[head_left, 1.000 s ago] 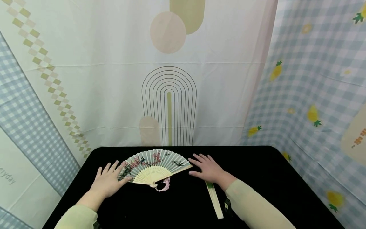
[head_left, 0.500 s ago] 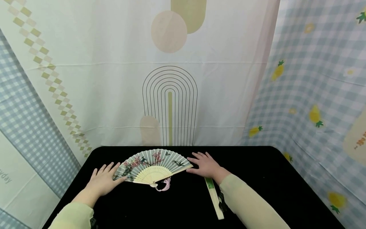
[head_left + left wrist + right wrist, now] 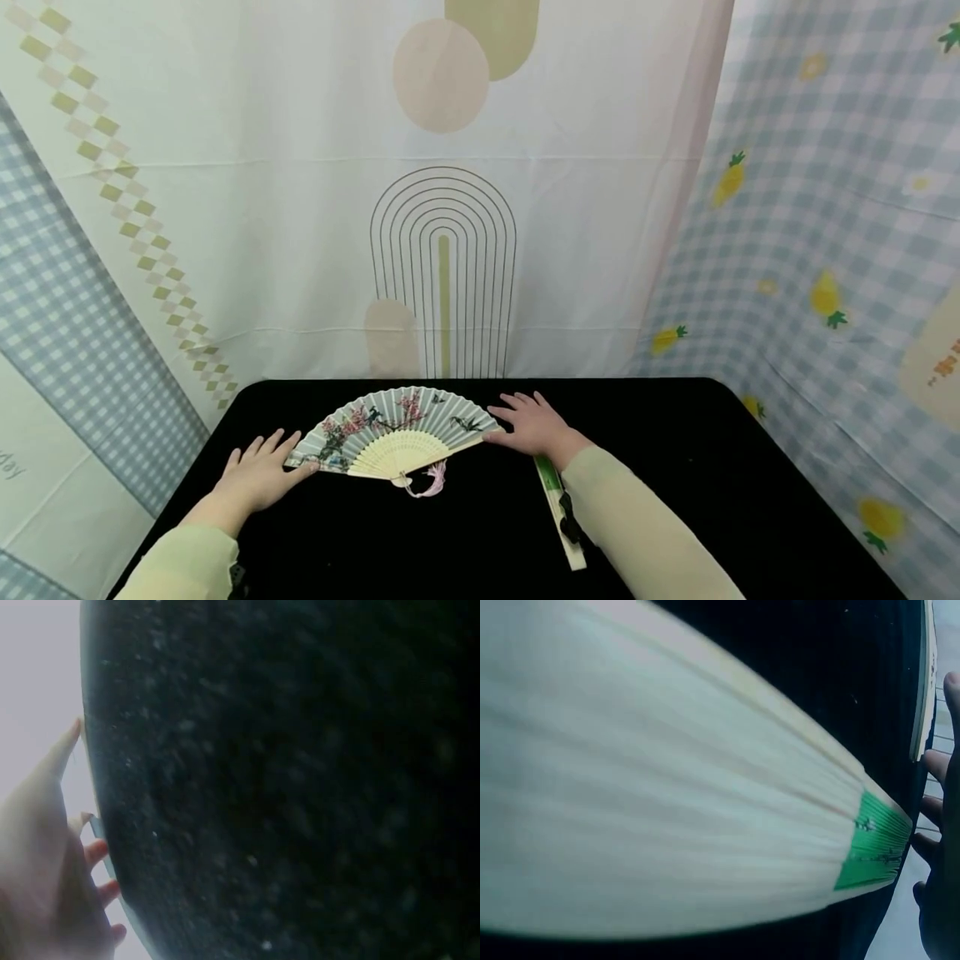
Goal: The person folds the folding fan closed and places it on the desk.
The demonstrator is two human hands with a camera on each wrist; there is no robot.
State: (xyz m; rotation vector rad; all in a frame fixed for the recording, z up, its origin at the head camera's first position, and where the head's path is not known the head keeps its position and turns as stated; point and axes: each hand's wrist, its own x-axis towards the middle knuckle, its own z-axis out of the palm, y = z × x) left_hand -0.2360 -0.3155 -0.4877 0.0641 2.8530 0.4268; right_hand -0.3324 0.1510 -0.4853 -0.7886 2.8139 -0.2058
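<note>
An opened folding fan point(image 3: 405, 429), printed with pink blossoms and birds, lies spread on the black table, a pink tassel point(image 3: 430, 482) at its pivot. My left hand point(image 3: 255, 477) is at the fan's left end, fingers extended, thumb and index finger on either side of the corner. At the opposite end, my right hand point(image 3: 534, 427) has its thumb and index finger over the right tip, fingers spread. Under the right wrist lies a second, folded fan point(image 3: 558, 517). In the right wrist view this folded fan point(image 3: 667, 787) looms large, with a green band point(image 3: 874, 844).
The black table point(image 3: 420, 550) has rounded far corners. A pale patterned curtain point(image 3: 585, 250) hangs right behind it. Blue checked cloth with pineapples point(image 3: 787, 208) hangs along the right side, and more checked cloth point(image 3: 67, 275) on the left.
My left hand has slid leftward, uncovering more of the opened fan's left end. My right hand has shifted slightly left, over the fan's right tip. The folded fan has stayed in place.
</note>
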